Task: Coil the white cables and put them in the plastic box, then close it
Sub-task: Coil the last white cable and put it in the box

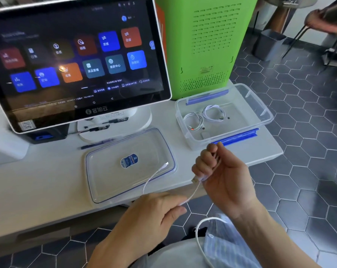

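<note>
Hexagon-tiled grey floor (299, 171) below, white desk (38, 180) above it, carrying a touchscreen terminal (76, 60) toward the back left and a green vented housing (208, 45) at the back edge. Plastic box (260, 120) open at the right end of the desk, close to the right front corner, blue latches along its long sides; two coiled white cables (204, 117) already lying inside, side by side. Clear lid (105, 180) flat near the front edge, between the terminal's base and the box, sticker in its middle.

Third white cable (199, 235) not yet coiled: one plug end resting on the lid, a length running off the front edge, a loose loop hanging down toward the lap. Right hand (221, 175) raised just in front of the box, fingers curled round the cable with a plug poking out below the fist. Left hand (154, 211) just off the front edge, thumb and fingertips pinching the cable a little further along.

Step in hand, by the look of it: winding the last cable, barely begun. Next move likely calls for drawing the slack up in even loops round the right hand's fingers, keeping the loose end from snagging on the lid, then dropping the coil beside the other two, seating the lid and snapping both latches.
</note>
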